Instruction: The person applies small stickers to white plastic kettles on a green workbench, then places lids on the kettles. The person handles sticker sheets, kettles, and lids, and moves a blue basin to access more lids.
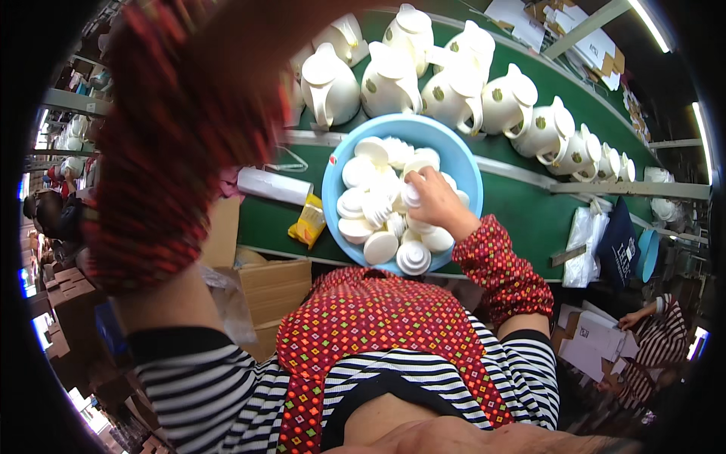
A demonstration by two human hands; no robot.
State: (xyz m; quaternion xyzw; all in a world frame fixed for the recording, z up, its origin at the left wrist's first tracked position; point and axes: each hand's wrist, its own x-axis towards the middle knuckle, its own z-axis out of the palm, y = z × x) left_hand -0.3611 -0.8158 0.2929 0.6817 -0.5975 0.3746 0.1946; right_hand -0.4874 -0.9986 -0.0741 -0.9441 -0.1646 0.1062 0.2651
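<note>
My right hand (440,200) reaches into a light blue basin (478,185) heaped with white lids. Its fingers are closed round one white ridged lid (411,197). Other round lids (380,247) lie about it, some flat side up and some with stepped rings showing. My left arm, in a red patterned sleeve, is raised close to the camera. My left hand (272,30) is a dark blur at the top edge, so its fingers cannot be made out.
White pitchers (389,79) with green leaf marks stand in rows on the green bench (522,219) beyond the basin. A yellow packet (308,222) and a white roll (272,185) lie left of it. Cardboard boxes (276,291) stand below left. Another person's hand (631,319) is by a white carton at right.
</note>
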